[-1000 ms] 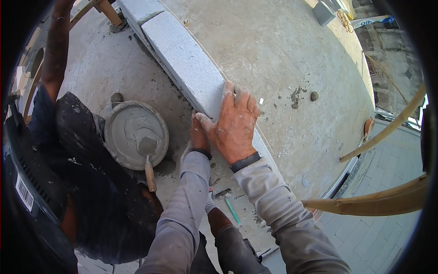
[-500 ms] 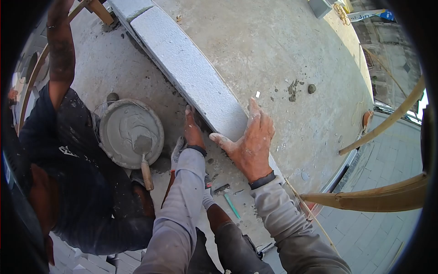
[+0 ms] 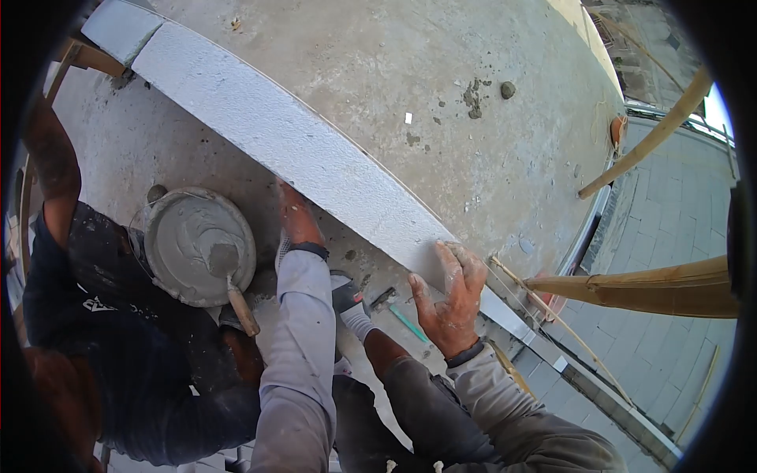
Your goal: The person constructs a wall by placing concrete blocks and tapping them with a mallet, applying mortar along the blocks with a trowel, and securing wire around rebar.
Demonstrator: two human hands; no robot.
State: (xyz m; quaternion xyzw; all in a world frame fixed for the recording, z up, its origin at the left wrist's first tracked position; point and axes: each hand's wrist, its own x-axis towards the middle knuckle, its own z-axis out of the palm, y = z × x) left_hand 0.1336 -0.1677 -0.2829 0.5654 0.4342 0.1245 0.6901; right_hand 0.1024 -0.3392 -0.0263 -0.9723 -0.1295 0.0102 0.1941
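Observation:
A long pale block [image 3: 292,142] runs diagonally from upper left to lower centre. My right hand [image 3: 455,299] is at its lower right end, fingers spread, with fingertips on the block's end and upper face and the thumb apart. My left hand [image 3: 298,214] reaches to the block's near lower edge; its fingertips are hidden behind that edge. Left of my left forearm stands a round bucket [image 3: 177,280] of grey mortar, with a wooden-handled trowel [image 3: 243,310] resting in it.
A co-worker in a dark shirt [image 3: 150,339] is at the left. Another block [image 3: 122,30] adjoins at upper left. Bamboo poles [image 3: 646,285] cross at the right. A green-handled tool [image 3: 410,324] lies near my feet. Mortar lumps [image 3: 507,90] dot the concrete floor.
The view has shifted. The long block now lies at a shallower slant, and my right hand has moved lower along with its end. My left hand's fingertips are now hidden at the block's edge.

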